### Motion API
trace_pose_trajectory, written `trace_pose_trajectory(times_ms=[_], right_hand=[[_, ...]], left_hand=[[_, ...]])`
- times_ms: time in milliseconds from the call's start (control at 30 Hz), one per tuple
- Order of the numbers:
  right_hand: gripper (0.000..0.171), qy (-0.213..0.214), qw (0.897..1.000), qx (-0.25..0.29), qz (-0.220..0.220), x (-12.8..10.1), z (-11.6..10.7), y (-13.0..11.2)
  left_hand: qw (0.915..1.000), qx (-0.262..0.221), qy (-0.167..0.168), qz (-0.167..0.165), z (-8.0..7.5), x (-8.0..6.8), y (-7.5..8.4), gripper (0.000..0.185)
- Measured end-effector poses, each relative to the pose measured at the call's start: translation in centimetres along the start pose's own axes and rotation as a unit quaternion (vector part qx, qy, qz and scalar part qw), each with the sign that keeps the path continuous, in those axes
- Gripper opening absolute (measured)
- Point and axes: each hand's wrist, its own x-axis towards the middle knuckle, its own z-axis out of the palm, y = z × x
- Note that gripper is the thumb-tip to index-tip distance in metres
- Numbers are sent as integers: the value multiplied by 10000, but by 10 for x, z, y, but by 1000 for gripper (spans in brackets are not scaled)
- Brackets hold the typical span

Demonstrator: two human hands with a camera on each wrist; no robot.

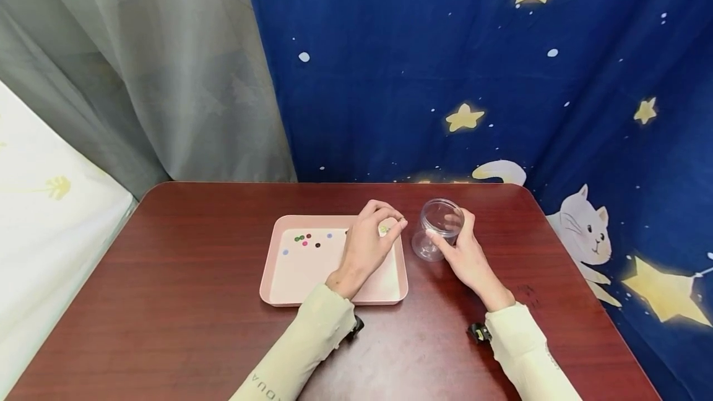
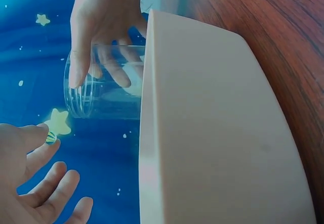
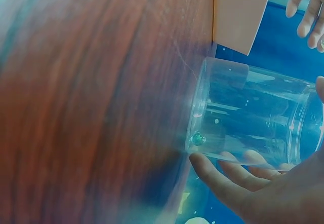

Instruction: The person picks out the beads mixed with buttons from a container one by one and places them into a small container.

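I see a pink tray (image 1: pixel 272 277) with multicoloured beads (image 1: pixel 306 240), a clear jar (image 1: pixel 437 228), a dark red wood-grain table (image 1: pixel 167 302), a blue curtain (image 1: pixel 445 67) with yellow stars, cream sleeves (image 1: pixel 312 345).

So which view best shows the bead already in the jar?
The right wrist view: a green bead sits at the clear jar's base. The head view shows the jar but no bead; the left wrist view likewise.

A tray (image 1: pixel 334 293) sits on the tabletop (image 1: pixel 167 302). Small beads (image 1: pixel 305 240) lie in the tray's far left part. A jar (image 1: pixel 437 228) stands on the tabletop just right of the tray, one bead (image 3: pixel 197 139) inside it.
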Motion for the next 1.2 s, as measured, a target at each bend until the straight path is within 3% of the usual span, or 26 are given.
trace_pose_trajectory(times_ms=[833, 1200], right_hand=[[80, 33, 9999, -126, 41, 1, -1, -1], [79, 14, 9999, -107, 90, 1, -1, -2]], left_hand=[[9985, -487, -73, 234, 9, 6, 6, 10], [9987, -465, -61, 196, 10, 8, 11, 11]])
